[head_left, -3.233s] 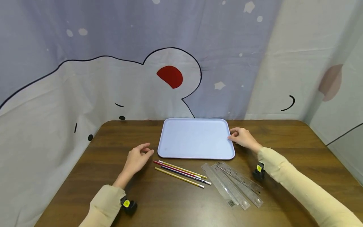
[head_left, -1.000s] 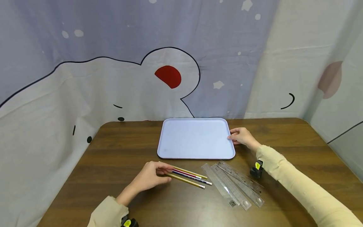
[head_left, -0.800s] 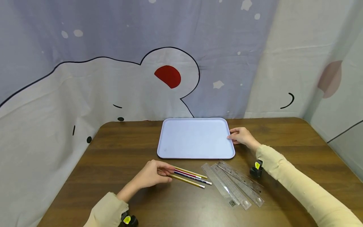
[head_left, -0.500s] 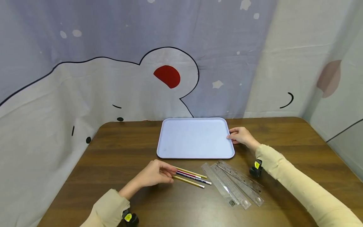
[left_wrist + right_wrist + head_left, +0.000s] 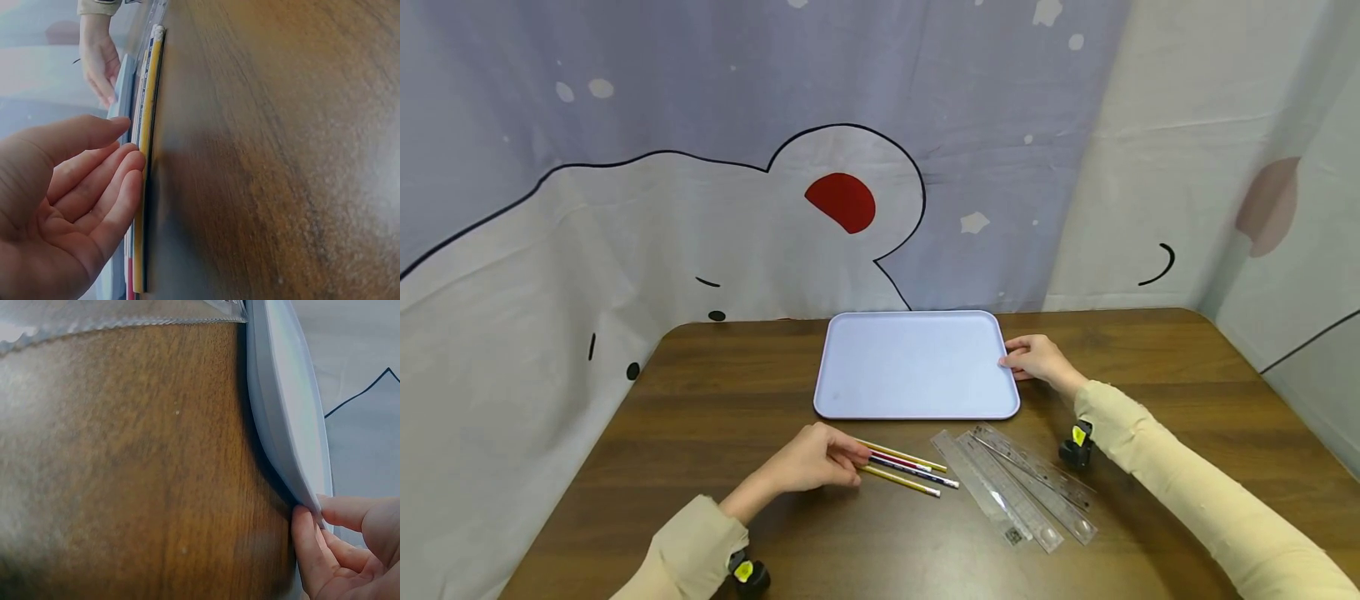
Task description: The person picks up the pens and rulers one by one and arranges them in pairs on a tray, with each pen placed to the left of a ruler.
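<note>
Left-hand fingers (image 5: 125,172) now against pencils (image 5: 147,125)

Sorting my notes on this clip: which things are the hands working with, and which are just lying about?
In hand:
left hand touching the pencils
right hand pinching the tray at its edge

Lying about:
clear rulers
table
printed cloth backdrop

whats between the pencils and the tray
Only a bare strip of brown table separates the pencils from the tray; the head view shows it.
</note>
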`<state>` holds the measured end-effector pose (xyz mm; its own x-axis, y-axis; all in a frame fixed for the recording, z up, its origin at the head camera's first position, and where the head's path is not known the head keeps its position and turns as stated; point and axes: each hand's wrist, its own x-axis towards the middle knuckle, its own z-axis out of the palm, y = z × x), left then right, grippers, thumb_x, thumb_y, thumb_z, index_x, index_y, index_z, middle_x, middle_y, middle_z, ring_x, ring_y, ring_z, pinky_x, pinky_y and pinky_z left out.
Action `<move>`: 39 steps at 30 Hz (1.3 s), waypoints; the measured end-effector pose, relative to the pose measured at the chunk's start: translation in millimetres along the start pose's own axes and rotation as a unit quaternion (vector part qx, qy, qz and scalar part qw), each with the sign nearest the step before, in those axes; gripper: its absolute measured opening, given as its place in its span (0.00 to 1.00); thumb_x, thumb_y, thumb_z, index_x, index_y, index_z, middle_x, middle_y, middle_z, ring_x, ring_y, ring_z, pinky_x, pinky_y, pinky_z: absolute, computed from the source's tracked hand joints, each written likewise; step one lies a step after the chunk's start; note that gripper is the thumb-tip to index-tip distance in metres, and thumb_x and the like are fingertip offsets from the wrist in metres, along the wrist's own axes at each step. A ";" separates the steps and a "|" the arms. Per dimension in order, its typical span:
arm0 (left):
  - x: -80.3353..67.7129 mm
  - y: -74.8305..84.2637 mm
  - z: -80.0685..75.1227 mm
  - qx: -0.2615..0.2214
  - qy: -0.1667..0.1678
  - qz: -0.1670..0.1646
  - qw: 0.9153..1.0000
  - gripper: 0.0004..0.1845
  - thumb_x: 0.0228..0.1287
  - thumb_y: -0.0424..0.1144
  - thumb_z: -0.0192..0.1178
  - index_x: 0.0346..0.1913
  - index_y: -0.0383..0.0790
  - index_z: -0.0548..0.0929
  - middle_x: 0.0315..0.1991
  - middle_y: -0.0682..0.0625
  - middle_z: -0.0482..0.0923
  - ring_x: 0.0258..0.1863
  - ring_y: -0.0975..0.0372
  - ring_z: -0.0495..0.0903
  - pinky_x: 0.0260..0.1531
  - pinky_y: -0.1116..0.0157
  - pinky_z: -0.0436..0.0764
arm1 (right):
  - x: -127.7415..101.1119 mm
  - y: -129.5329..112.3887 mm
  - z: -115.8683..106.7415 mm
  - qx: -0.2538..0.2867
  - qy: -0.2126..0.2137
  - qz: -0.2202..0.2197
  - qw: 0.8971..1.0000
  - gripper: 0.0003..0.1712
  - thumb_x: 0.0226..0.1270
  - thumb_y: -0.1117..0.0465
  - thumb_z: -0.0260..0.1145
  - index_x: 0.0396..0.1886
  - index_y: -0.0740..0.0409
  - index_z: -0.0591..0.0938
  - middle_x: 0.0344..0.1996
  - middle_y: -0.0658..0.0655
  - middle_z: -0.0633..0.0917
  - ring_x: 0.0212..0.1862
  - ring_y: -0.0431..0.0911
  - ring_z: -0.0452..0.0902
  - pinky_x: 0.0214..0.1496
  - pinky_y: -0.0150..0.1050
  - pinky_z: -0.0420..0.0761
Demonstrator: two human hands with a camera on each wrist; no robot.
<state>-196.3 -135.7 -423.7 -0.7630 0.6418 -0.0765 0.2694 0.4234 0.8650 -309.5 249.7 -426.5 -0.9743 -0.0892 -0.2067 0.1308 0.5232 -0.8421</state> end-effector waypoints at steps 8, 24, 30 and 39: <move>3.2 1.3 3.6 0.054 0.001 0.014 0.998 0.15 0.48 0.26 0.70 0.43 0.29 0.86 0.37 0.42 0.87 0.28 0.71 0.81 0.29 0.78 0.82 | -0.9 -0.7 -0.6 0.003 -0.002 0.002 1.000 0.30 0.65 0.68 0.64 0.62 0.79 0.67 0.37 0.62 0.82 0.30 0.36 0.78 0.39 0.35 0.88; 4.3 4.6 12.4 0.126 0.034 0.028 0.991 0.12 0.44 0.24 0.72 0.36 0.31 0.88 0.28 0.46 0.87 0.20 0.75 0.75 0.19 0.77 0.77 | -1.1 0.2 -0.3 0.004 -0.003 -0.003 1.000 0.30 0.65 0.68 0.63 0.63 0.79 0.67 0.41 0.65 0.82 0.31 0.35 0.78 0.39 0.34 0.87; 1.6 6.4 11.9 0.204 0.025 0.038 0.978 0.06 0.50 0.30 0.71 0.33 0.39 0.89 0.23 0.57 0.84 0.18 0.77 0.68 0.17 0.78 0.70 | -2.7 0.2 -0.5 0.008 -0.005 -0.012 1.000 0.29 0.65 0.69 0.62 0.62 0.80 0.66 0.40 0.65 0.82 0.31 0.35 0.78 0.39 0.34 0.88; -1.4 10.8 11.4 0.229 -0.022 0.043 0.972 0.04 0.55 0.33 0.68 0.34 0.42 0.89 0.25 0.58 0.83 0.20 0.78 0.68 0.20 0.79 0.72 | -4.6 -0.7 -0.6 0.018 -0.005 -0.014 1.000 0.30 0.65 0.69 0.63 0.62 0.81 0.65 0.42 0.68 0.82 0.31 0.35 0.78 0.39 0.35 0.88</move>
<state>-185.6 -124.8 -419.9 -0.7032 0.7096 -0.0436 0.5722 0.6013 0.5576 -305.2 250.3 -424.7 -0.9759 -0.1123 -0.1873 0.1098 0.4889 -0.8654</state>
